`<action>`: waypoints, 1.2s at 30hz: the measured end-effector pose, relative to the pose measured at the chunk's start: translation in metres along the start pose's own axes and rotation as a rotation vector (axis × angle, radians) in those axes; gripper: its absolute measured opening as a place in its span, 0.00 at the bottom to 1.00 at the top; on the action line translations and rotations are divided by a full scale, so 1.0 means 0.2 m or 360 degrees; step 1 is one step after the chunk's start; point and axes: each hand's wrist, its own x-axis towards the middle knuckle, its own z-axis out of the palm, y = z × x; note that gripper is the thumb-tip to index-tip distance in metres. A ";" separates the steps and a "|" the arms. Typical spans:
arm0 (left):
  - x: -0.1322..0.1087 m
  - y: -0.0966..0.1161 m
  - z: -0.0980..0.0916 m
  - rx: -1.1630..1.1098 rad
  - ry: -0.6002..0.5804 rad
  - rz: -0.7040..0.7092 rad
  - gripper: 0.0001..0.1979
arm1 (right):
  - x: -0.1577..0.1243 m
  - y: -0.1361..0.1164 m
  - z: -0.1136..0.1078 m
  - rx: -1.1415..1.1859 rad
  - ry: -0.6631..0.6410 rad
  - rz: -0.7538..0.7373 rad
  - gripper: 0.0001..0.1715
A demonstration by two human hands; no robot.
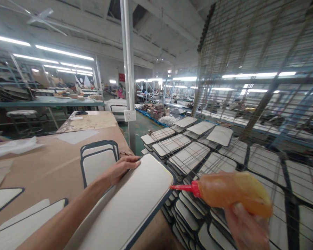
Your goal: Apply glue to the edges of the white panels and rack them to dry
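Note:
My left hand (121, 168) grips the far left edge of a white rounded panel with a dark rim (135, 205), held out over the right edge of the brown worktable (49, 166). My right hand (246, 227) is wrapped round an orange squeeze bottle (232, 192) lying sideways. Its red nozzle (181, 187) points left and touches the panel's right edge. The right hand is blurred.
A stack of similar dark-rimmed panels (99, 159) and flat pieces (5, 198) lie on the table. A wire rack (250, 163) to the right carries several white panels (190, 156). A white post (127, 69) stands ahead. A person (73, 89) works at a far bench.

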 end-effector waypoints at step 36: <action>0.05 0.05 -0.11 -0.0138 0.0375 0.0002 0.10 | -0.02 -0.10 0.32 0.0276 0.0073 0.0183 0.36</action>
